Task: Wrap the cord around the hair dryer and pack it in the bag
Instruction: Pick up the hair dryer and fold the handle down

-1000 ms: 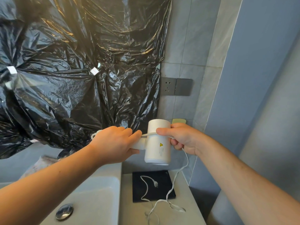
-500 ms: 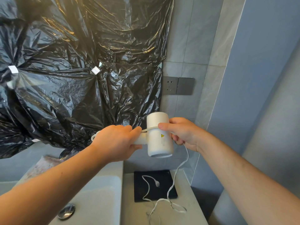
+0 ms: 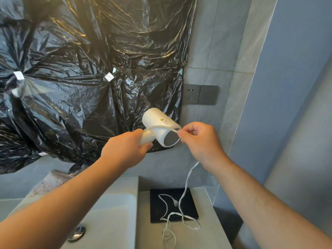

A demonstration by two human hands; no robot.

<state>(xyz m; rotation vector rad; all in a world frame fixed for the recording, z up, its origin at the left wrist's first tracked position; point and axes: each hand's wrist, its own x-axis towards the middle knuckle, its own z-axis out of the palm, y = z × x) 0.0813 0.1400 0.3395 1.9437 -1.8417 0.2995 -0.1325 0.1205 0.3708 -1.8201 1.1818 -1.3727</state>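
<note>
Tipped since a moment ago, the stubby white hair dryer [image 3: 158, 121] now shows its grey mouth, held above the counter. The left hand [image 3: 125, 150] grips its handle; the right hand [image 3: 199, 141] pinches the thin white cord [image 3: 187, 177] crossing the barrel, slack trailing onto a flat black square [image 3: 190, 209], possibly the bag.

Head-worn view, forward and down

The left hand [image 3: 125, 150] grips the white plastic hair dryer [image 3: 161, 128] by its handle. The right hand [image 3: 199, 141] pinches the thin white cord [image 3: 186, 182] across its barrel.
</note>
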